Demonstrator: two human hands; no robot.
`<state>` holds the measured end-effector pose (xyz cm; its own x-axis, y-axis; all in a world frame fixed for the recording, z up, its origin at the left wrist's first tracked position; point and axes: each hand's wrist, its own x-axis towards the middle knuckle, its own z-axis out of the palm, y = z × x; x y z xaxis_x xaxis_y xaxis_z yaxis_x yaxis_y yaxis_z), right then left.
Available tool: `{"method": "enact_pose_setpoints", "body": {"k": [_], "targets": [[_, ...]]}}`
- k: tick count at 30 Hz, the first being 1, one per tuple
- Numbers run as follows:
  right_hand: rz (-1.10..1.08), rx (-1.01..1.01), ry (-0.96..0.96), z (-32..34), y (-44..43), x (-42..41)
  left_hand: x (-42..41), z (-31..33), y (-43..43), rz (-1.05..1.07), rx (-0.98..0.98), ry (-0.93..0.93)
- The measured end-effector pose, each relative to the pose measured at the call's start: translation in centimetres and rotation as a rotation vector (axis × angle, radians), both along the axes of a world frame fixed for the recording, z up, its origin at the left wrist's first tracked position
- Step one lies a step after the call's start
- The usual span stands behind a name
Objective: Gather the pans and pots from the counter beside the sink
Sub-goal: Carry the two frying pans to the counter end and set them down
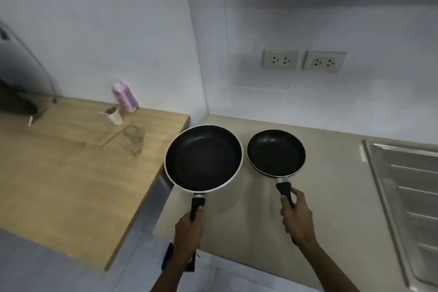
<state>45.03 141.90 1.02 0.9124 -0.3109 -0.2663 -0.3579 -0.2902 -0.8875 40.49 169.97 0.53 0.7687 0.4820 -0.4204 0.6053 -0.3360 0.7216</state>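
I hold two black frying pans above the grey counter (331, 192). The large pan (203, 157), with a white rim, is at the counter's left end and overhangs the gap beside the wooden table. My left hand (188, 232) is closed around its black handle. The small pan (276, 152) is to its right, and my right hand (296, 216) grips that pan's black handle. The two pans are level, side by side and not touching. I cannot tell whether either pan rests on the counter.
A steel sink drainboard (407, 192) lies at the right. On the wooden table (59, 173) at the left stand a clear glass (133, 140), a white cup (113, 114), a pink bottle (124, 97) and a dark appliance (16, 99). Two wall sockets (303, 60) sit above the counter.
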Motion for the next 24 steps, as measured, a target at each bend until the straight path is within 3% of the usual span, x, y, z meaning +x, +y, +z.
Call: {"method": "enact_pose_setpoints", "body": {"k": [14,24], "targets": [[-0.288,0.011,0.085,-1.4,9.5,7.2,15.6,-2.2,9.9,-0.282,-0.02,-0.034],[-0.356,0.035,0.087,-2.7,12.2,10.2,18.8,-3.5,11.6,-0.312,-0.067,0.003]]}}
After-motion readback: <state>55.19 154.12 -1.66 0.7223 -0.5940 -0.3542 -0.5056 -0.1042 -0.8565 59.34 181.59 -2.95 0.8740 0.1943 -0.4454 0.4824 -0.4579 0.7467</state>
